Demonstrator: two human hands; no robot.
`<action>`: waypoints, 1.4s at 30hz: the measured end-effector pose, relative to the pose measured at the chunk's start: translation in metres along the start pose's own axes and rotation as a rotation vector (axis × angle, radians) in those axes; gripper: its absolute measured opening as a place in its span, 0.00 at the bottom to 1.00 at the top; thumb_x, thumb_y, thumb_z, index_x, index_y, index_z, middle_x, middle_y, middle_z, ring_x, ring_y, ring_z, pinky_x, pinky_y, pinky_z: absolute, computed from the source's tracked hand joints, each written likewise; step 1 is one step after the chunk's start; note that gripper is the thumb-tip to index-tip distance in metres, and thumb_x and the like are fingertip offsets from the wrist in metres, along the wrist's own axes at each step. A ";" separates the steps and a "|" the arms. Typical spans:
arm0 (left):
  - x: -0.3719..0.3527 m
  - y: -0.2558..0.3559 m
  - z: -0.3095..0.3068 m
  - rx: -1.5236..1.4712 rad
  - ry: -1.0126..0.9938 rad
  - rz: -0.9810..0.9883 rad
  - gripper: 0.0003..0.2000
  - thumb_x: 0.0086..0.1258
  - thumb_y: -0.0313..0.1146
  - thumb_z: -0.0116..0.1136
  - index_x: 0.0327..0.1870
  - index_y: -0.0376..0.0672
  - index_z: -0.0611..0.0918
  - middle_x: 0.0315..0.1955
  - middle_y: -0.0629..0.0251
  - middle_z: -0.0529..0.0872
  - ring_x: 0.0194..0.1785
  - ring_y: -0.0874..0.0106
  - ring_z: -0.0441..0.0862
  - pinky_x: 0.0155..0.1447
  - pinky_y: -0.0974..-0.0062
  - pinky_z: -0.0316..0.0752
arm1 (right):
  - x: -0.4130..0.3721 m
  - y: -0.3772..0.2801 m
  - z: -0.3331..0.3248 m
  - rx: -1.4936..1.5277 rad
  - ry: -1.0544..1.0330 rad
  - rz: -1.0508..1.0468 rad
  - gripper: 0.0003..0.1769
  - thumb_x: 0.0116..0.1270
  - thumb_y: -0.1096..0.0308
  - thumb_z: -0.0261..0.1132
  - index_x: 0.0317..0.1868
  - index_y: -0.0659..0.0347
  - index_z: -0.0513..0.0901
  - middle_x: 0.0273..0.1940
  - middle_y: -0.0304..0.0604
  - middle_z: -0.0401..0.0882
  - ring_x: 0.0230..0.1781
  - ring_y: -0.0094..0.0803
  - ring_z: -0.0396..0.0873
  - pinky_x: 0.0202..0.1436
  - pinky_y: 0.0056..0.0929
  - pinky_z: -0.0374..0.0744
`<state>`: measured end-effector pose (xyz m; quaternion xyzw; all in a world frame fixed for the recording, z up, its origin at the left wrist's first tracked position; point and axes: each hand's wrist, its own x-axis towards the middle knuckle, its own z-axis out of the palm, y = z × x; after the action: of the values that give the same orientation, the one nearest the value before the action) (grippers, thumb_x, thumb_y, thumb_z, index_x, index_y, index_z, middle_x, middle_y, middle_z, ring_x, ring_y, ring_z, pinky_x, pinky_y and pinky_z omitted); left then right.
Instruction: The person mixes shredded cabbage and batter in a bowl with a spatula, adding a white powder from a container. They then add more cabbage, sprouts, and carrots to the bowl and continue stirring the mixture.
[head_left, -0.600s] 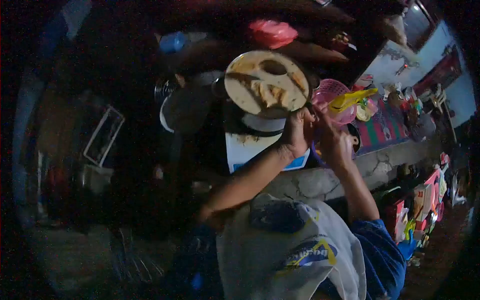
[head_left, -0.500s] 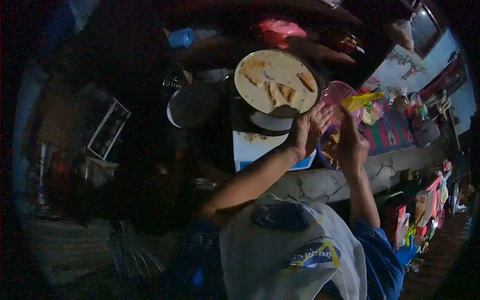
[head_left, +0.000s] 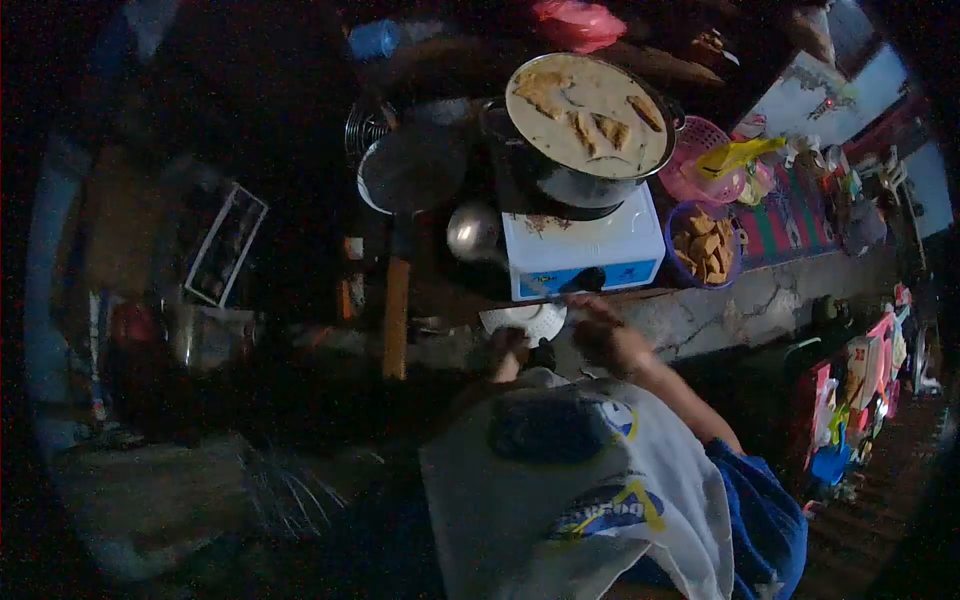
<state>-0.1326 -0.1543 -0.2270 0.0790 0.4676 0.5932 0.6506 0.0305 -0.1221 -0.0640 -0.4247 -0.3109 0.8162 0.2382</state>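
Observation:
My right hand (head_left: 608, 338), dark and blurred, is closed around the handle end of a metal ladle (head_left: 473, 232), just in front of the stove. The ladle's round bowl points left, beside the stove. My left hand (head_left: 507, 355) is at the near edge of a white dish with small holes or dots (head_left: 530, 320); its fingers are too dark to make out. Behind, a pot (head_left: 590, 186) on a white tabletop stove (head_left: 585, 238) is full of creamy liquid with brown pieces (head_left: 598, 134) in it.
Right of the stove are a purple basket (head_left: 672, 262) of brown cut pieces (head_left: 706, 248) and a pink colander (head_left: 690, 150) with a yellow packet (head_left: 740, 156). To the left lies a dark pan (head_left: 415, 175) with a wooden handle (head_left: 397, 320). A pink bag (head_left: 578, 24) sits behind.
Both hands have come down from the right side of the pot to the front of the stove. The ladle and white dish now show. The view has shifted, with the pot higher up.

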 end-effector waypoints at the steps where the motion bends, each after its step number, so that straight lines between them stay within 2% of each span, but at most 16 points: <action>1: -0.009 0.000 -0.018 0.037 0.026 -0.018 0.12 0.64 0.29 0.52 0.49 0.42 0.74 0.44 0.64 0.78 0.46 0.75 0.75 0.45 0.80 0.71 | 0.037 0.052 -0.026 -0.669 -0.097 -0.628 0.18 0.65 0.74 0.54 0.56 0.53 0.71 0.25 0.34 0.69 0.22 0.21 0.68 0.22 0.20 0.66; 2: -0.021 0.002 -0.030 0.072 0.051 -0.038 0.13 0.63 0.29 0.52 0.49 0.41 0.74 0.44 0.64 0.78 0.46 0.75 0.75 0.46 0.80 0.71 | 0.032 0.041 0.008 -0.097 0.079 0.062 0.19 0.65 0.74 0.55 0.57 0.54 0.70 0.27 0.36 0.72 0.25 0.22 0.70 0.25 0.21 0.69; 3: -0.033 0.002 -0.042 0.115 0.071 -0.056 0.13 0.63 0.29 0.52 0.48 0.41 0.74 0.44 0.65 0.78 0.46 0.75 0.75 0.46 0.79 0.71 | 0.058 0.076 -0.002 0.001 -0.085 -0.094 0.20 0.65 0.74 0.53 0.58 0.55 0.69 0.27 0.37 0.71 0.24 0.22 0.69 0.23 0.21 0.68; 6: -0.065 0.003 -0.065 0.282 0.082 -0.095 0.13 0.63 0.30 0.53 0.48 0.40 0.75 0.43 0.65 0.79 0.46 0.74 0.75 0.47 0.79 0.70 | 0.163 0.165 -0.018 -0.291 0.179 -0.501 0.20 0.63 0.75 0.52 0.56 0.51 0.67 0.26 0.36 0.70 0.21 0.21 0.66 0.20 0.21 0.65; 7: -0.079 0.003 -0.074 0.364 0.066 -0.095 0.13 0.63 0.30 0.53 0.48 0.40 0.75 0.43 0.65 0.79 0.45 0.74 0.75 0.47 0.79 0.70 | 0.142 0.133 0.005 -0.295 0.177 -0.307 0.22 0.66 0.74 0.54 0.60 0.63 0.63 0.51 0.46 0.71 0.48 0.29 0.68 0.51 0.27 0.71; 10: -0.102 0.023 -0.082 0.676 -0.047 -0.057 0.13 0.62 0.30 0.53 0.47 0.39 0.75 0.43 0.66 0.79 0.45 0.74 0.74 0.48 0.78 0.69 | 0.210 0.183 0.004 -0.381 0.257 -0.703 0.33 0.66 0.59 0.58 0.66 0.62 0.55 0.53 0.55 0.70 0.51 0.42 0.72 0.55 0.32 0.71; 12: -0.102 0.031 -0.084 0.903 -0.151 -0.043 0.13 0.62 0.30 0.53 0.47 0.39 0.76 0.42 0.66 0.79 0.45 0.73 0.74 0.49 0.77 0.68 | 0.192 0.153 0.027 -0.711 0.349 -0.416 0.40 0.66 0.55 0.58 0.68 0.68 0.48 0.64 0.59 0.58 0.64 0.47 0.61 0.68 0.32 0.57; 15: -0.113 0.033 -0.075 1.231 -0.293 -0.065 0.13 0.61 0.31 0.54 0.46 0.38 0.76 0.42 0.67 0.79 0.45 0.73 0.74 0.49 0.77 0.67 | 0.139 0.120 0.023 -0.802 0.062 -0.596 0.42 0.65 0.53 0.58 0.69 0.65 0.47 0.62 0.61 0.61 0.59 0.48 0.67 0.62 0.33 0.65; 16: -0.110 0.037 -0.069 1.330 -0.326 -0.094 0.13 0.61 0.31 0.54 0.46 0.38 0.76 0.42 0.67 0.79 0.45 0.72 0.74 0.50 0.77 0.67 | 0.126 0.109 0.019 -0.904 0.004 -0.338 0.37 0.64 0.51 0.59 0.66 0.64 0.59 0.56 0.59 0.69 0.51 0.44 0.73 0.53 0.35 0.71; 19: -0.091 0.030 -0.020 1.479 -0.421 -0.096 0.13 0.61 0.31 0.54 0.46 0.37 0.77 0.42 0.67 0.79 0.45 0.72 0.74 0.50 0.76 0.66 | 0.070 0.106 -0.021 -0.865 0.161 -0.519 0.27 0.64 0.55 0.60 0.58 0.62 0.70 0.46 0.54 0.77 0.42 0.40 0.77 0.44 0.35 0.74; 21: -0.077 0.016 0.018 1.079 -0.647 -0.027 0.15 0.65 0.33 0.51 0.51 0.38 0.75 0.45 0.68 0.78 0.47 0.73 0.73 0.51 0.77 0.67 | 0.024 0.096 -0.056 -0.763 0.293 -0.369 0.18 0.66 0.57 0.58 0.48 0.63 0.77 0.39 0.50 0.79 0.38 0.35 0.78 0.42 0.32 0.75; 22: -0.042 -0.025 0.015 0.607 -0.526 -0.358 0.16 0.68 0.38 0.50 0.53 0.41 0.75 0.45 0.68 0.78 0.47 0.75 0.74 0.51 0.78 0.68 | 0.004 0.100 -0.079 -0.719 0.358 -0.419 0.17 0.66 0.58 0.58 0.46 0.63 0.76 0.37 0.49 0.79 0.36 0.32 0.78 0.40 0.31 0.75; 27: 0.030 -0.070 0.143 0.636 -0.428 -0.450 0.29 0.69 0.50 0.47 0.68 0.52 0.55 0.60 0.61 0.67 0.46 0.69 0.77 0.36 0.77 0.74 | -0.034 0.154 -0.240 -0.663 0.682 -0.487 0.13 0.68 0.60 0.56 0.36 0.64 0.77 0.27 0.35 0.73 0.26 0.22 0.69 0.30 0.25 0.71; 30: 0.090 -0.120 0.194 0.511 -0.178 -0.365 0.34 0.66 0.54 0.48 0.69 0.55 0.51 0.66 0.61 0.57 0.48 0.62 0.77 0.39 0.72 0.76 | -0.043 0.120 -0.311 -0.069 0.652 -0.346 0.20 0.64 0.56 0.61 0.47 0.64 0.76 0.36 0.44 0.80 0.35 0.30 0.79 0.39 0.32 0.76; 34: 0.149 -0.168 0.212 0.325 -0.149 -0.309 0.30 0.67 0.52 0.45 0.65 0.50 0.54 0.62 0.57 0.61 0.44 0.51 0.78 0.37 0.65 0.78 | 0.042 0.081 -0.434 -0.604 0.658 -0.515 0.30 0.66 0.44 0.53 0.55 0.61 0.72 0.41 0.52 0.79 0.44 0.43 0.79 0.46 0.38 0.75; 42: 0.117 -0.146 0.238 0.390 0.032 -0.255 0.22 0.68 0.45 0.44 0.59 0.46 0.61 0.49 0.55 0.72 0.39 0.54 0.79 0.35 0.62 0.80 | 0.070 -0.041 -0.421 -0.937 0.403 -0.286 0.33 0.67 0.42 0.47 0.59 0.60 0.67 0.52 0.54 0.74 0.55 0.46 0.71 0.58 0.39 0.68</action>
<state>0.1201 0.0107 -0.2523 0.1341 0.5897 0.4056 0.6853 0.3535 0.0803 -0.2607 -0.5875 -0.6452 0.4513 0.1868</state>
